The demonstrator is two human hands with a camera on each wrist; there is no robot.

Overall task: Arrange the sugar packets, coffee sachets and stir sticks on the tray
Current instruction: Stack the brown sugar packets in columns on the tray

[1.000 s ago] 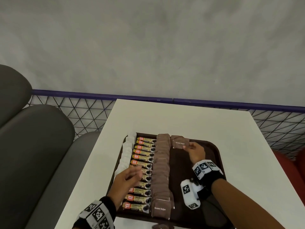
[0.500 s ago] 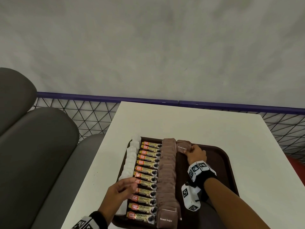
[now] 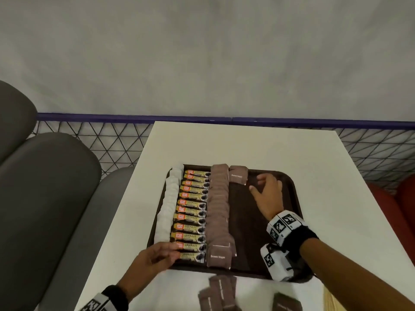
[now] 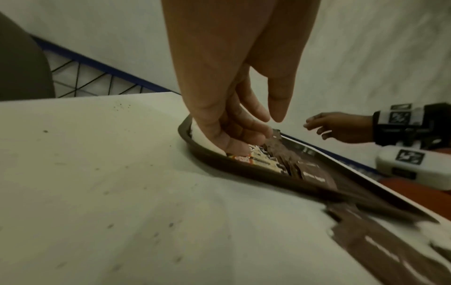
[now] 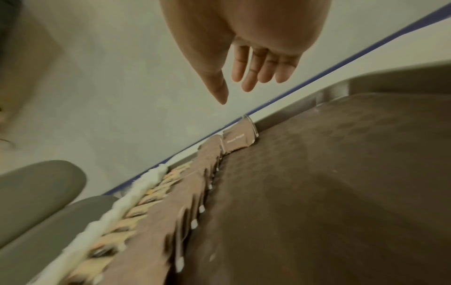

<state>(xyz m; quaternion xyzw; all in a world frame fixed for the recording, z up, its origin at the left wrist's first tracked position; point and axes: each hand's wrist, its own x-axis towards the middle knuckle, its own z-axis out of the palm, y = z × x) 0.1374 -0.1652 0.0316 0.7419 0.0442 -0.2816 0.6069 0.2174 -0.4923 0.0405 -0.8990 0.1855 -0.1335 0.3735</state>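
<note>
loose brown sugar packets (image 3: 221, 292) lie on the white table (image 3: 247, 144) before the tray (image 3: 289, 194). left hand (image 3: 152, 258), fingers curled, touches the nearest coffee sachet (image 3: 193, 255). right hand (image 3: 267, 191) hovers spread, empty, beside 1 far packet (image 3: 238, 175).

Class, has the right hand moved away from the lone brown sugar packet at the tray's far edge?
Yes. The right hand has let go and shifted rightward from the lone brown sugar packet.
</note>
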